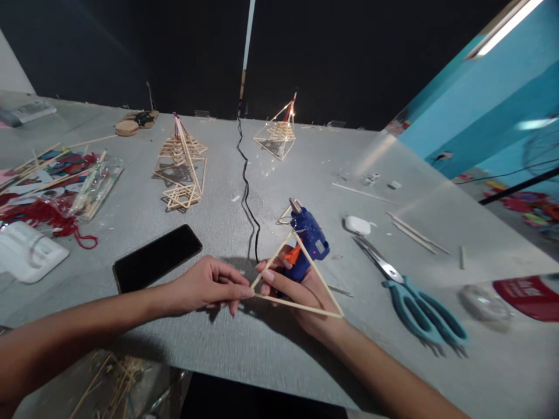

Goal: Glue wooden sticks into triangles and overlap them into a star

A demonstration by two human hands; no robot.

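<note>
I see the left hand (205,285) pinching a corner of the stick triangle (297,305); the right hand (301,288) grips the glue gun (308,241) — scissors (414,302) nearby on the table (305,157).

Dim room, black backdrop at 12 o'clock, ceiling strip light (506,26) glaring at 2 o'clock, soft shadows on the counter (305,174), edges warped and blurry.

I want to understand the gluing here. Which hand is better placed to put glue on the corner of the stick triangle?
The right hand, probably. It already holds the blue glue gun, close to the stick triangle. The left hand pinches the triangle's left corner, so it steadies the frame.
</note>
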